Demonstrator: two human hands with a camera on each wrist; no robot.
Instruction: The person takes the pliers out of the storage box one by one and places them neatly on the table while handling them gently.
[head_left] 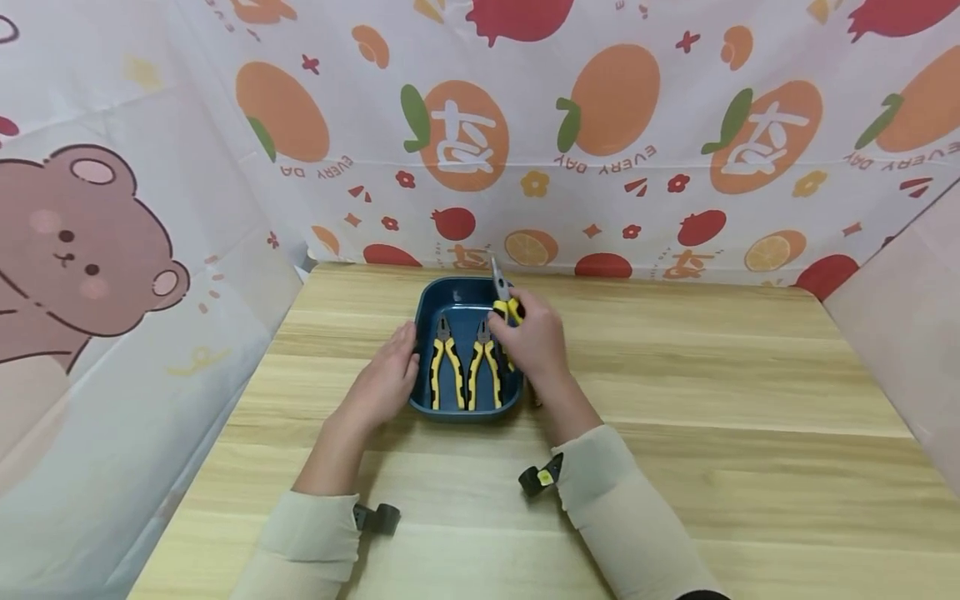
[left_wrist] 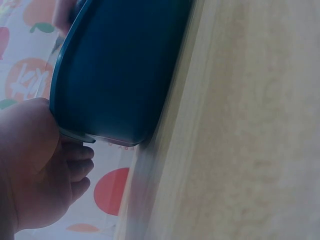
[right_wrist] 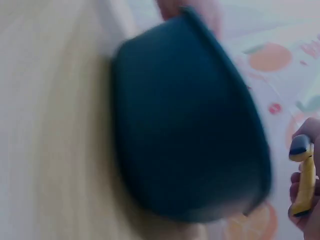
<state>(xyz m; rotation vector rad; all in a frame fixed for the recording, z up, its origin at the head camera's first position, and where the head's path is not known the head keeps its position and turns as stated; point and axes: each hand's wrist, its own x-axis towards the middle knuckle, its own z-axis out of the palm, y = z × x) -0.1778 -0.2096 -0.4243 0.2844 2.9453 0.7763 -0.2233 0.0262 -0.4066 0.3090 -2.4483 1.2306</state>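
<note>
A blue rectangular tray [head_left: 465, 414] stands on the table, holding two combination pliers, one on the left [head_left: 436, 367] and one in the middle [head_left: 474, 375], yellow-and-black handles toward me. My right hand [head_left: 537, 337] grips long-nose pliers [head_left: 500, 279] above the tray's right side, their grey nose pointing away. In the right wrist view, their yellow handle [right_wrist: 306, 185] shows between the fingers. Along the tray's left wall, my left hand [head_left: 386, 375] rests with fingers nearly straight. Something yellow and black shows under the right hand by the tray's right wall; it is mostly hidden.
The light wood table [head_left: 712, 400] extends on both sides of the tray. Behind it hangs a fruit-patterned cloth [head_left: 540, 108], and a bear-print cloth [head_left: 82, 242] hangs on the left. A small dark item, mostly covered, shows beneath the right wrist.
</note>
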